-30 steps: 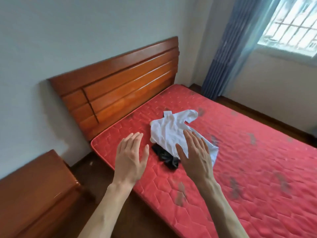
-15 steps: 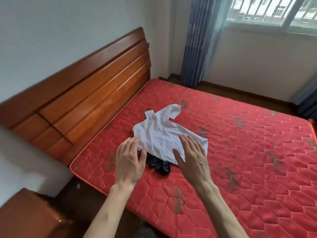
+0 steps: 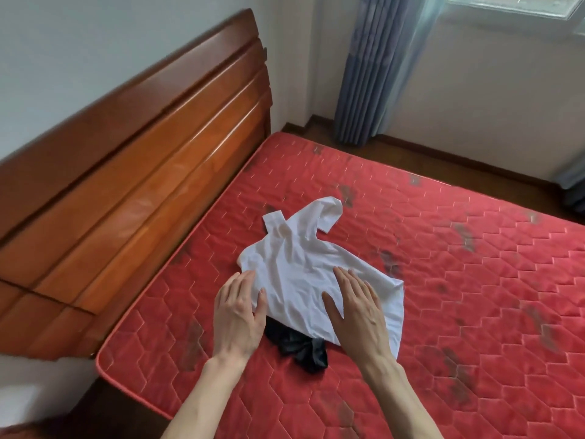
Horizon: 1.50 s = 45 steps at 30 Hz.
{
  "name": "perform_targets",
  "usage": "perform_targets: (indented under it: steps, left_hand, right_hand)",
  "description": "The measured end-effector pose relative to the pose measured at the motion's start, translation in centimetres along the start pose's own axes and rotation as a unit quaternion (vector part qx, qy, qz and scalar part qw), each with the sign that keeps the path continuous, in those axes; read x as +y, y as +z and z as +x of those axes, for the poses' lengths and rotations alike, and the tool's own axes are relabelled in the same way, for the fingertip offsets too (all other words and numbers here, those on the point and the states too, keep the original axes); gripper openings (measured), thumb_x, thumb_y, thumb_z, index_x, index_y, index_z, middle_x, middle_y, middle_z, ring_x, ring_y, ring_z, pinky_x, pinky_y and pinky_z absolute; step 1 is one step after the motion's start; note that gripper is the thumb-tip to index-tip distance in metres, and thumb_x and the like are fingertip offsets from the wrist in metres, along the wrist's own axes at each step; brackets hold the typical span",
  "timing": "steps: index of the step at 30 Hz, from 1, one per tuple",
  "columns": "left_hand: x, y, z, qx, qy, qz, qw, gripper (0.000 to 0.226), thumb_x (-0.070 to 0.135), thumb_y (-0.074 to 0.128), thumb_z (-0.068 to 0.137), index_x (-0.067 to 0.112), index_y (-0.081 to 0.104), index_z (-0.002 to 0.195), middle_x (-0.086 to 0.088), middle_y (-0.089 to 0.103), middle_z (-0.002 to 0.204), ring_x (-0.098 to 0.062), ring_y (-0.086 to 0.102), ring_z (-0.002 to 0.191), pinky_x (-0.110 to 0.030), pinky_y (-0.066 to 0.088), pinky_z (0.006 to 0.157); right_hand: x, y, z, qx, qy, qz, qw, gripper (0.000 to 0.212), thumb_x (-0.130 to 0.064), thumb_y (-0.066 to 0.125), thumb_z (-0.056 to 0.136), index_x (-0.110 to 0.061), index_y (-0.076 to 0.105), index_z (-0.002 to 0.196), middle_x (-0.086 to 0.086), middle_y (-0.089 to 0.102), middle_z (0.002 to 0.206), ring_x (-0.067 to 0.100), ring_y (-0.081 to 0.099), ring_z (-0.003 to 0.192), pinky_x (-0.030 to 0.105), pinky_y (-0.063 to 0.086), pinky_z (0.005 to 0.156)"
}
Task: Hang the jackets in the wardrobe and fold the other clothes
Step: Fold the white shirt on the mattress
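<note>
Red mattress (image 3: 443, 312): white shirt (image 3: 304, 267) unfolded, black garment (image 3: 300, 346) beneath; left hand (image 3: 237, 315), right hand (image 3: 357, 308) flat, gripping nothing.

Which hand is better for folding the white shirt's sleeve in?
Probably the right hand. It lies flat on the white shirt, on the same side as the sleeve that sticks out. The left hand only touches the shirt's other edge, so it could hold the cloth steady.

Red quilted mattress (image 3: 443, 280), wooden headboard (image 3: 142, 185), blue curtain (image 3: 373, 68), window (image 3: 512, 4).
</note>
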State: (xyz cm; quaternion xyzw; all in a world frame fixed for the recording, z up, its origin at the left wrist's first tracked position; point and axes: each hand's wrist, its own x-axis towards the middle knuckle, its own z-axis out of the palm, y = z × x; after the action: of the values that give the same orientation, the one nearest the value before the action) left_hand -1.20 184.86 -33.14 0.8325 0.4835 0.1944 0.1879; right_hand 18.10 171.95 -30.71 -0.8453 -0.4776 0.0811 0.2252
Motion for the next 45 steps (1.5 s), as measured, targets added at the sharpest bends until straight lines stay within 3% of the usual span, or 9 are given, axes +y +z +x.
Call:
perform_targets:
  steps: [14,20,27,30,34,36,40,42,45]
  left_hand:
    - [-16.5,24.9,7.5,0.02,-0.117,-0.098,0.988,0.04,0.027,0.055,0.102,0.018,0.061,0.14,0.008,0.065,0.132,-0.001,0.05,0.122,-0.026,0.042,0.104]
    - [-23.6,33.6,10.1,0.006,-0.105,-0.063,0.992,0.034,0.005,0.073,0.09,0.012,0.071,0.123,0.004,0.071,0.119,-0.02,0.066,0.109,-0.035,0.054,0.093]
    - [-26.7,38.0,12.3,-0.084,-0.328,-0.061,0.939,0.063,0.041,0.062,0.099,0.011,0.039,0.149,-0.006,0.052,0.139,-0.027,0.06,0.12,-0.038,0.052,0.093]
    - [-27.4,39.0,13.1,-0.102,-0.404,-0.141,0.898,0.046,0.044,0.063,0.098,0.019,0.043,0.13,0.002,0.061,0.119,-0.024,0.065,0.096,-0.037,0.052,0.075]
    - [-28.4,39.3,14.3,-0.104,-0.419,-0.198,0.88,0.025,0.043,0.064,0.095,0.02,0.056,0.102,0.007,0.069,0.092,-0.023,0.069,0.086,-0.046,0.057,0.082]
    - [-28.6,39.0,14.8,-0.085,-0.408,-0.245,0.876,0.017,0.035,0.062,0.094,0.018,0.061,0.09,0.004,0.07,0.083,-0.023,0.069,0.079,-0.048,0.057,0.077]
    - [-28.9,38.4,15.1,-0.055,-0.371,-0.285,0.882,0.022,0.028,0.056,0.1,0.012,0.058,0.085,-0.006,0.067,0.079,-0.025,0.064,0.072,-0.044,0.052,0.068]
    - [-29.0,38.1,14.8,-0.046,-0.345,-0.301,0.888,0.023,0.026,0.054,0.102,0.011,0.056,0.086,-0.007,0.066,0.081,-0.023,0.06,0.07,-0.046,0.051,0.067]
    - [-28.7,37.6,14.2,-0.024,-0.314,-0.329,0.89,0.022,0.025,0.054,0.105,0.017,0.055,0.084,0.007,0.063,0.076,-0.014,0.057,0.071,-0.042,0.049,0.07]
  right_hand:
    - [10.0,24.4,14.2,-0.075,-0.025,0.001,0.997,0.053,-0.035,0.059,0.104,-0.021,0.05,0.154,-0.009,0.05,0.156,0.011,0.043,0.148,0.037,0.037,0.121]
    - [11.9,36.3,23.1,-0.133,-0.098,-0.021,0.986,0.044,-0.016,0.055,0.107,-0.015,0.052,0.15,-0.002,0.058,0.15,0.018,0.052,0.142,0.036,0.039,0.115]
    - [10.4,47.0,33.7,-0.227,-0.177,-0.104,0.952,0.056,-0.019,0.048,0.107,-0.013,0.033,0.16,0.004,0.04,0.163,0.024,0.034,0.152,0.042,0.032,0.119]
    - [9.8,49.3,37.2,-0.266,-0.161,-0.152,0.938,0.066,-0.005,0.044,0.101,-0.013,0.024,0.163,0.004,0.032,0.167,0.024,0.022,0.156,0.046,0.029,0.122]
    - [9.4,51.2,40.2,-0.32,-0.208,-0.256,0.888,0.08,-0.007,0.047,0.097,-0.018,0.009,0.167,-0.001,0.018,0.173,0.02,0.004,0.161,0.048,0.013,0.128]
    - [9.5,51.7,40.9,-0.318,-0.242,-0.309,0.863,0.081,-0.023,0.056,0.1,-0.018,0.01,0.166,0.004,0.031,0.168,0.024,0.013,0.159,0.05,0.005,0.129]
    - [9.5,51.5,40.9,-0.278,-0.276,-0.342,0.854,0.053,-0.042,0.063,0.098,-0.021,0.047,0.144,0.004,0.065,0.132,0.03,0.047,0.134,0.047,0.012,0.125]
    - [9.9,50.7,40.5,-0.267,-0.278,-0.314,0.868,0.037,-0.038,0.062,0.099,-0.023,0.057,0.133,0.004,0.071,0.117,0.03,0.056,0.123,0.042,0.022,0.119]
    - [10.5,48.2,39.0,-0.285,-0.235,-0.249,0.895,0.046,-0.038,0.06,0.101,-0.029,0.053,0.145,0.012,0.073,0.116,0.036,0.068,0.111,0.039,0.044,0.096]
